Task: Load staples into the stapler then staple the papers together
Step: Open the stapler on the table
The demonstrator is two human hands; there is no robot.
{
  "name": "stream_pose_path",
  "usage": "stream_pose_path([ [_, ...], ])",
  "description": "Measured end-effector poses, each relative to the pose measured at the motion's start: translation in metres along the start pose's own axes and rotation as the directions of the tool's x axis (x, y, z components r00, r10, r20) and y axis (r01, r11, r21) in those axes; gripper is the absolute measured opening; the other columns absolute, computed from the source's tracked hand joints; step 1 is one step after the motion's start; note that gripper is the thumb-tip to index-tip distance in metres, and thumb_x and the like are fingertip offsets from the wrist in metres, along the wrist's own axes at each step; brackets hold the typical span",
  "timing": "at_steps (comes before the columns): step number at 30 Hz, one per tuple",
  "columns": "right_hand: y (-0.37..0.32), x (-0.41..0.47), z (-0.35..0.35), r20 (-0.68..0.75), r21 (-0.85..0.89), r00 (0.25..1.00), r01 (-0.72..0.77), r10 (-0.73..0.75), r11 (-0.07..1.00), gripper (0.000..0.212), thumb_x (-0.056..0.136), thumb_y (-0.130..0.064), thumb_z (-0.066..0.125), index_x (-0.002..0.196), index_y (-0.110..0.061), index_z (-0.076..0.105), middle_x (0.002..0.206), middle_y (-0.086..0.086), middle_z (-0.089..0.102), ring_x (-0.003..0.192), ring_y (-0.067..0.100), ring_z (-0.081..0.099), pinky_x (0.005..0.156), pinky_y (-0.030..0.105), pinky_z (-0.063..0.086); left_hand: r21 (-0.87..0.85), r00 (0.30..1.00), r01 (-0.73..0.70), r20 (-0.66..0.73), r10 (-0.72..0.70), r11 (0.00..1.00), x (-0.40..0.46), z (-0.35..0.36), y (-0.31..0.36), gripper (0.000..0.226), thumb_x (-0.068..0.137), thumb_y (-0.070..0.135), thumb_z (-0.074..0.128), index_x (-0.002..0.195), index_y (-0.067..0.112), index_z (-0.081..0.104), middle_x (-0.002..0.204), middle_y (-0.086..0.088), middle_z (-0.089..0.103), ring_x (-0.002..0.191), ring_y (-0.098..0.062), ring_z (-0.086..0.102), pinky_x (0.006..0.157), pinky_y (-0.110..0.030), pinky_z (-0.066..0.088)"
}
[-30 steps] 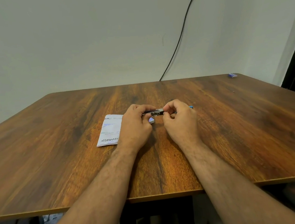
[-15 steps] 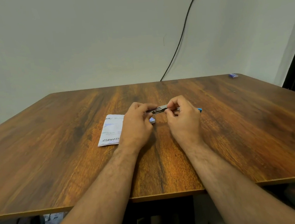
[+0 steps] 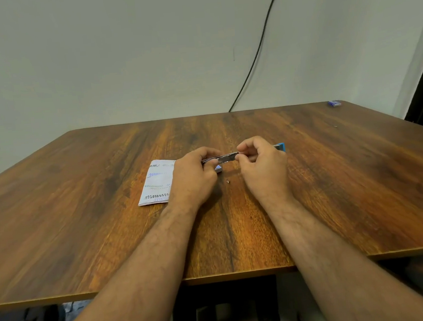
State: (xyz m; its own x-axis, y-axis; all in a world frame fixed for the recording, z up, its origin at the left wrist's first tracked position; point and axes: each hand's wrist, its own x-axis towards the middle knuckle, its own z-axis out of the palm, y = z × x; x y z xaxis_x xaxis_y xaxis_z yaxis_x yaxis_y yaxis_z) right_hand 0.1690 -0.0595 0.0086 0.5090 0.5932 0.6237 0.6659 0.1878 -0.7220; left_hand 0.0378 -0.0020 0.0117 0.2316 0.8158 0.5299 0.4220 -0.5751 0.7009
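Papers (image 3: 156,181), a small white stack with blue and dark printed lines, lie flat on the brown wood-grain table (image 3: 83,222) left of its middle, their right edge hidden under the left hand (image 3: 194,178). That hand curls its fingers round the left end of a slim metal stapler with a blue end (image 3: 221,158), which is held level just above the tabletop near the middle of the table. A small blue-and-white box (image 3: 218,169) peeps out under the left fingers. On the wood between the two hands lies a tiny metal scrap (image 3: 228,181). Further right, the right hand (image 3: 263,166) pinches the stapler's other part between thumb and curled fingers, the blue end showing past its knuckles. Near the far right corner sits a little blue object (image 3: 334,103).
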Motion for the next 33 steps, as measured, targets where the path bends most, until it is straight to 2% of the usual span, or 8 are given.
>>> stream_pose_path([
  [4, 0.000, 0.001, -0.001, -0.002, -0.026, 0.996, -0.093, 0.093, 0.995, 0.011, 0.089, -0.012, 0.070, 0.091, -0.023, 0.073, 0.085, -0.007, 0.073, 0.081, 0.011, 0.070, 0.077, 0.029, 0.057, 0.048, 1.000, 0.006, 0.011, -0.007, 0.999, 0.001, 0.001, -0.001, 0.012, 0.093, 0.026, 0.063, 0.095, 0.031, 0.073, 0.094, 0.011, 0.073, 0.085, -0.010, 0.062, 0.085, -0.033, 0.052],
  [8, -0.001, 0.001, -0.003, 0.040, -0.110, 0.990, -0.128, 0.133, 0.986, 0.014, 0.093, -0.014, 0.066, 0.097, -0.024, 0.074, 0.095, -0.004, 0.074, 0.086, 0.009, 0.065, 0.075, 0.023, 0.048, 0.139, 0.999, -0.023, 0.039, 0.018, 0.990, 0.003, 0.002, -0.005, 0.014, 0.092, 0.037, 0.061, 0.094, 0.035, 0.074, 0.090, 0.012, 0.074, 0.090, -0.012, 0.064, 0.089, -0.043, 0.051],
  [13, 0.002, 0.003, -0.002, 0.098, -0.191, 0.980, -0.155, 0.175, 0.969, 0.021, 0.095, -0.013, 0.061, 0.105, -0.022, 0.077, 0.107, 0.001, 0.075, 0.095, 0.013, 0.061, 0.081, 0.019, 0.038, 0.209, 0.997, -0.028, 0.077, 0.013, 0.978, 0.004, 0.003, -0.008, 0.019, 0.094, 0.039, 0.058, 0.094, 0.034, 0.076, 0.092, 0.008, 0.076, 0.091, -0.017, 0.066, 0.089, -0.044, 0.049],
  [20, 0.000, 0.000, 0.000, 0.174, -0.229, 0.983, -0.013, 0.054, 0.973, 0.022, 0.090, -0.011, 0.064, 0.099, -0.025, 0.077, 0.112, 0.000, 0.069, 0.105, 0.016, 0.063, 0.091, 0.022, 0.044, 0.293, 0.993, 0.019, 0.104, -0.051, 0.956, 0.006, 0.007, -0.013, 0.018, 0.093, 0.043, 0.057, 0.095, 0.036, 0.073, 0.095, 0.009, 0.075, 0.097, -0.020, 0.064, 0.091, -0.048, 0.047],
  [24, -0.005, -0.004, -0.003, 0.128, -0.261, 0.992, 0.039, -0.006, 0.965, 0.014, 0.084, -0.019, 0.064, 0.090, -0.026, 0.075, 0.100, -0.001, 0.059, 0.098, 0.017, 0.059, 0.084, 0.033, 0.050, 0.314, 0.992, 0.020, 0.109, -0.057, 0.949, 0.006, 0.009, -0.015, 0.018, 0.090, 0.044, 0.057, 0.094, 0.036, 0.073, 0.098, 0.009, 0.075, 0.099, -0.022, 0.064, 0.089, -0.046, 0.049],
  [27, -0.008, -0.008, -0.006, 0.177, -0.337, 0.984, 0.030, 0.032, 0.941, 0.015, 0.081, -0.025, 0.064, 0.080, -0.025, 0.078, 0.088, -0.003, 0.069, 0.085, 0.020, 0.065, 0.074, 0.030, 0.050, 0.317, 0.992, 0.022, 0.112, -0.060, 0.948, 0.006, 0.009, -0.015, 0.018, 0.090, 0.044, 0.058, 0.094, 0.036, 0.073, 0.099, 0.007, 0.075, 0.101, -0.023, 0.063, 0.089, -0.045, 0.049],
  [30, -0.009, -0.009, -0.004, 0.242, -0.414, 0.964, 0.000, 0.110, 0.910, 0.015, 0.079, -0.033, 0.066, 0.081, -0.028, 0.080, 0.090, -0.001, 0.077, 0.090, 0.026, 0.070, 0.074, 0.029, 0.049, 0.322, 0.993, 0.028, 0.099, -0.063, 0.946, 0.007, 0.010, -0.017, 0.013, 0.090, 0.040, 0.060, 0.092, 0.035, 0.072, 0.097, 0.006, 0.075, 0.103, -0.023, 0.058, 0.089, -0.042, 0.048],
  [33, -0.007, -0.006, -0.003, 0.306, -0.425, 0.939, -0.015, 0.159, 0.905, 0.018, 0.076, -0.045, 0.075, 0.084, -0.029, 0.080, 0.094, -0.003, 0.077, 0.096, 0.021, 0.068, 0.075, 0.027, 0.044, 0.332, 0.992, 0.053, 0.090, -0.087, 0.942, 0.007, 0.010, -0.016, 0.012, 0.091, 0.036, 0.061, 0.093, 0.034, 0.072, 0.097, 0.006, 0.074, 0.108, -0.023, 0.051, 0.089, -0.039, 0.045],
])
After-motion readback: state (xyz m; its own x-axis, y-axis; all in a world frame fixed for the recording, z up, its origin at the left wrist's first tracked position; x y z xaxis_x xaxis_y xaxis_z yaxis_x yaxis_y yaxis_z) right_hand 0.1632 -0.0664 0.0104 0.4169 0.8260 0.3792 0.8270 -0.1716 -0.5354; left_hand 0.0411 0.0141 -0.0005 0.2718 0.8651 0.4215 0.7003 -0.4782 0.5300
